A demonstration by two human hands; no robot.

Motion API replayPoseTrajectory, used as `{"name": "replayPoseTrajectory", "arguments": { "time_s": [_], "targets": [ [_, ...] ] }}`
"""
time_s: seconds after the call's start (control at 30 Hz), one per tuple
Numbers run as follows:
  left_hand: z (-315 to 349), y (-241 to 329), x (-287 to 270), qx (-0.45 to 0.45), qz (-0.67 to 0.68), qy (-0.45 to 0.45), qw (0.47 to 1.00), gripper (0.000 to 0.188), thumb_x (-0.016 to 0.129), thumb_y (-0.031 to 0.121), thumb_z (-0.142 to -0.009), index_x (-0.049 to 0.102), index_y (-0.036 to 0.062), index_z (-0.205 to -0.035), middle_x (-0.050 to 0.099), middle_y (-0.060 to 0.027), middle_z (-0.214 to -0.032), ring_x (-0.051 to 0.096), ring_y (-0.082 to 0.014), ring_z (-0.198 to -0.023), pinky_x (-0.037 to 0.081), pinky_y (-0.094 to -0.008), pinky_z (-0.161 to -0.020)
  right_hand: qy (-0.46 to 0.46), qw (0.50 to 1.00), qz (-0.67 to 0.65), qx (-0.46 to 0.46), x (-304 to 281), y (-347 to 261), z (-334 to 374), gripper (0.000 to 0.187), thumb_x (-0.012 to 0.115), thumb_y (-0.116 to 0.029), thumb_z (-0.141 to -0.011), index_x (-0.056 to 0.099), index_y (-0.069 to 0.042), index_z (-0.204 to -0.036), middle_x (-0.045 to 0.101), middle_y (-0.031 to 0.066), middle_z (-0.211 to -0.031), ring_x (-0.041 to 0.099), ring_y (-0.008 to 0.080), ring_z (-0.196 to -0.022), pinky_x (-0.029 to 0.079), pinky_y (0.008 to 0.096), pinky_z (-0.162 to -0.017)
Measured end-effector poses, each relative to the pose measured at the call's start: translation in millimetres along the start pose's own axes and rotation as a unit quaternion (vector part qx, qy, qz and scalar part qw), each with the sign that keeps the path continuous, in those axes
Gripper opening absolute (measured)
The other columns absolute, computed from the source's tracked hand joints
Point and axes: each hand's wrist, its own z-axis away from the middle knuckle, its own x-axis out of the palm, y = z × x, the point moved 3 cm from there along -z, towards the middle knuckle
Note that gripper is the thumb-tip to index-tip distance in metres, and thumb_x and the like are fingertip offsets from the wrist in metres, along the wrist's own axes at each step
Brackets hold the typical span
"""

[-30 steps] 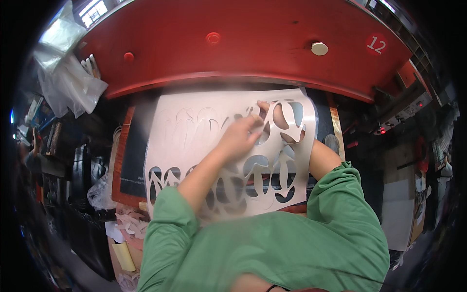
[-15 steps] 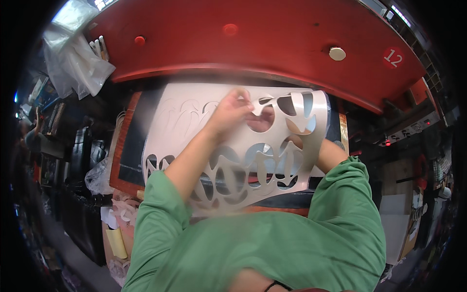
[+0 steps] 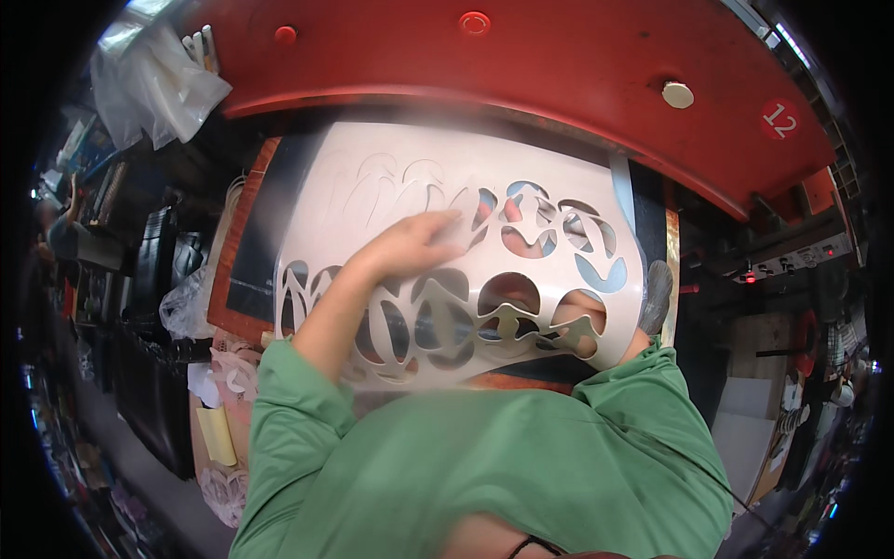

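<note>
A white sheet [image 3: 391, 186] with many curved shapes cut out of it lies over a dark press bed under a red machine. My left hand [image 3: 416, 246] rests flat on top of the sheet near its middle, fingers stretched toward the holes. My right hand [image 3: 582, 312] is under the sheet's right part and shows only as skin through the holes. The sheet's right edge bends down over that arm. Both sleeves are green.
The red machine head [image 3: 559, 65] overhangs the far side. An orange-edged dark board [image 3: 244, 270] lies under the sheet. Plastic bags [image 3: 154, 79] hang at the upper left. Scrap pieces and bags [image 3: 219, 391] pile at the left. A control panel [image 3: 792, 256] sits at the right.
My left hand has slid left and nearer across the sheet. The sheet's right side has curled further down over my right arm.
</note>
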Motion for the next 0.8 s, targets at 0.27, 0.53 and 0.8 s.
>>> {"name": "replayPoseTrajectory", "arguments": {
  "time_s": [0.27, 0.53, 0.8],
  "targets": [
    [-10.7, -9.9, 11.5, -0.049, -0.002, -0.038, 0.998, 0.072, 0.067, 0.034, -0.089, 0.041, 0.0051, -0.149, 0.051, -0.0263, -0.142, 0.051, -0.0363, -0.132, 0.04, -0.0383, -0.109, -0.012, 0.999, 0.021, -0.033, 11.6, -12.6, -5.7, 0.035, 0.052, -0.029, -0.101, 0.058, -0.003, -0.124, 0.057, 0.0197, -0.126, 0.056, 0.0331, -0.12, 0.05, 0.0438, -0.101],
    [-29.2, 7.7, 20.7, -0.048, 0.054, 0.026, 0.997, 0.072, 0.064, 0.017, -0.088, 0.035, 0.014, -0.153, 0.058, -0.0248, -0.133, 0.059, -0.0358, -0.121, 0.047, -0.0391, -0.1, -0.022, 0.998, 0.024, -0.053, 24.5, -19.8, -10.1, 0.033, 0.051, -0.028, -0.101, 0.058, -0.004, -0.124, 0.057, 0.0179, -0.125, 0.057, 0.0309, -0.119, 0.05, 0.0425, -0.101],
    [-30.5, -6.2, 29.3, -0.09, 0.273, 0.128, 0.949, 0.069, 0.074, 0.015, -0.081, 0.042, 0.0148, -0.143, 0.056, -0.0304, -0.13, 0.058, -0.0303, -0.122, 0.048, -0.0362, -0.097, -0.01, 0.999, 0.008, -0.052, 26.0, -10.7, 3.5, 0.031, 0.05, -0.026, -0.102, 0.057, -0.005, -0.124, 0.058, 0.0161, -0.125, 0.057, 0.0287, -0.118, 0.05, 0.0413, -0.1]
  ]
}}
